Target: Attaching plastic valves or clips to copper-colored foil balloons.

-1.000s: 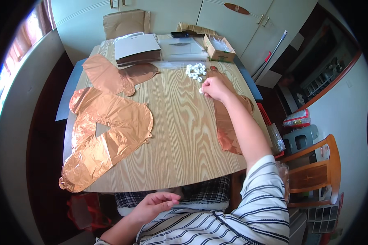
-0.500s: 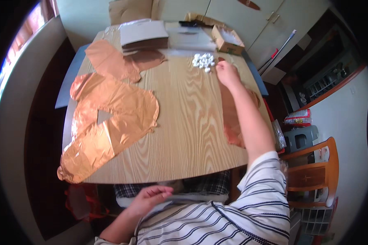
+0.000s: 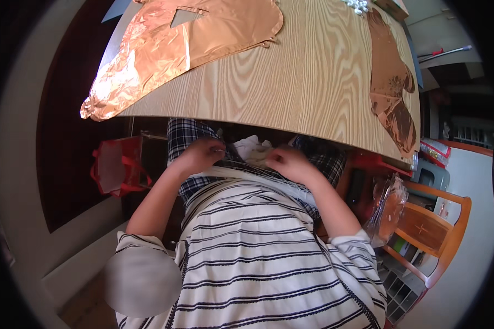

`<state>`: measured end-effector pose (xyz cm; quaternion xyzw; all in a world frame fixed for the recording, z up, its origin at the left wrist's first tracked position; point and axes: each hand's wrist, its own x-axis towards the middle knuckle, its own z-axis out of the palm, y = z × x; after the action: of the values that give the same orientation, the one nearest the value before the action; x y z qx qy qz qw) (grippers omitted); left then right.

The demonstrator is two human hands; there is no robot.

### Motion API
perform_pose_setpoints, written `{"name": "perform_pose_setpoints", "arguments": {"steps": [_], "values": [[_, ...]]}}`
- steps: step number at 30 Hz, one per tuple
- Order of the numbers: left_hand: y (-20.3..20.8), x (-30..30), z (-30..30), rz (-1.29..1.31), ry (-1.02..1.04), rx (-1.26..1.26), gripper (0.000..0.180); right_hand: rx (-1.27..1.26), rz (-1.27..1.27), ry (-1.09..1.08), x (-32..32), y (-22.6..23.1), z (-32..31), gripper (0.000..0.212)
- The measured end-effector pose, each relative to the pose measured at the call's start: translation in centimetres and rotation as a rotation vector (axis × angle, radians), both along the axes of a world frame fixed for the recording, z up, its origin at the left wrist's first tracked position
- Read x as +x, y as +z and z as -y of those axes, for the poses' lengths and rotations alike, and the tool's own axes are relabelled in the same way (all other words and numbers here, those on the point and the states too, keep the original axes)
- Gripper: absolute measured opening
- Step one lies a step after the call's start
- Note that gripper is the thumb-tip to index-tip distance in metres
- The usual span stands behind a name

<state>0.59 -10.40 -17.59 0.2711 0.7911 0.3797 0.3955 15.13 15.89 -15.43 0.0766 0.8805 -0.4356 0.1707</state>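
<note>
thin whitish threads (image 3: 257,171) lie over the lap, in the space between the left hand (image 3: 206,155) and the right hand (image 3: 291,163), and some of them run close to the fingers of both. the left hand has its fingers bent inward, and the right hand is also curled, with its fingertips turned toward the left one. the two hands are apart from each other. i cannot tell whether either of them is gripping a thread, because the threads are too fine.

just beyond the hands, between them, there is a crumpled white cloth (image 3: 250,147). under both hands are the plaid trousers (image 3: 187,131), and nearer to the body than the hands is the striped shirt (image 3: 252,236).

ahead of the hands is the wooden tabletop (image 3: 302,71). on it, ahead and to the left of the left hand, a shiny copper-coloured foil piece (image 3: 219,41) lies flat. ahead and to the right of the right hand lies a darker, brownish foil piece (image 3: 387,82), and near its far end are small white pieces (image 3: 358,5). to the left of the left hand, below the tabletop, is a red bag (image 3: 111,167). to the right of the right hand is a wooden chair (image 3: 425,230).
</note>
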Motion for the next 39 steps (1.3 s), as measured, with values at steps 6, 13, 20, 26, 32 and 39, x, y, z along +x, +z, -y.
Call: {"name": "perform_pose_setpoints", "arguments": {"steps": [6, 13, 20, 26, 32, 39], "values": [[-1.5, 1.3, -0.7, -0.314, -0.227, -0.140, 0.025, -0.089, 0.357, 0.200, -1.7, -7.4, 1.7, 0.031], [-2.2, 1.5, -0.4, -0.352, -0.248, -0.135, 0.021, -0.350, 0.452, 0.211, -1.4, -8.9, -1.3, 0.028], [-2.1, 1.1, -0.8, -0.290, -0.227, -0.094, 0.023, -0.233, 0.346, 0.101, 0.1, -8.3, -1.2, 0.019], [3.9, 2.3, -5.1, -0.175, -0.155, 0.284, 0.019, -0.440, 0.050, -0.152, -0.2, -1.5, -0.4, 0.018], [12.5, 3.3, -6.8, -0.232, -0.370, 0.458, 0.008, -0.818, -0.068, -0.203, 1.2, 6.2, 1.3, 0.023], [19.7, 3.4, -6.4, -0.354, -0.357, 0.566, 0.008, -1.505, -0.143, -0.136, 1.0, 12.2, 5.7, 0.060]]}}
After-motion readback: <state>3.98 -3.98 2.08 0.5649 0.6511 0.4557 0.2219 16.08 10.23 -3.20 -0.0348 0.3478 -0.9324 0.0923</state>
